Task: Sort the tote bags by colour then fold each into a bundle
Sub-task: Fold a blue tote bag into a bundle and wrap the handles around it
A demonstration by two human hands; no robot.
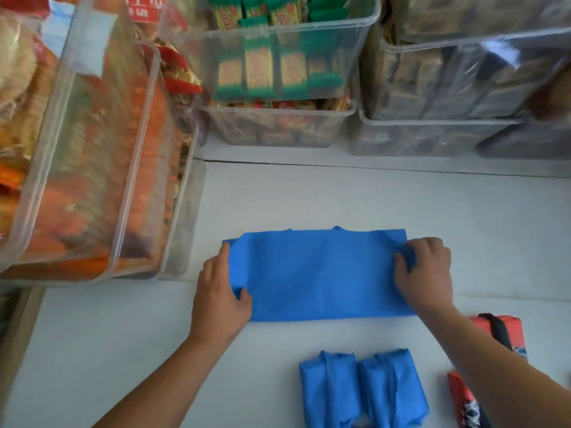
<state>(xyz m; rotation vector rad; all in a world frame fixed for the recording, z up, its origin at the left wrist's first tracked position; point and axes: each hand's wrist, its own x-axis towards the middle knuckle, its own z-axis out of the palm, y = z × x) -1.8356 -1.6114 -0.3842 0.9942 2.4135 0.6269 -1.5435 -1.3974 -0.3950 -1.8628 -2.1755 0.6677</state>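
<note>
Two blue bundles [363, 387] sit nearest you, red bundles [514, 330] beside them, grouped by colour. Your left hand [221, 291] and right hand [423, 273] pinch opposite ends of the blue bag [318, 273], flat on the table [309, 196] for folding.

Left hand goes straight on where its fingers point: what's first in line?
The left hand, pinching the left edge of the blue bag, points away across bare table; first in line is probably the lower clear snack bin at the back. Depth is unclear.
</note>
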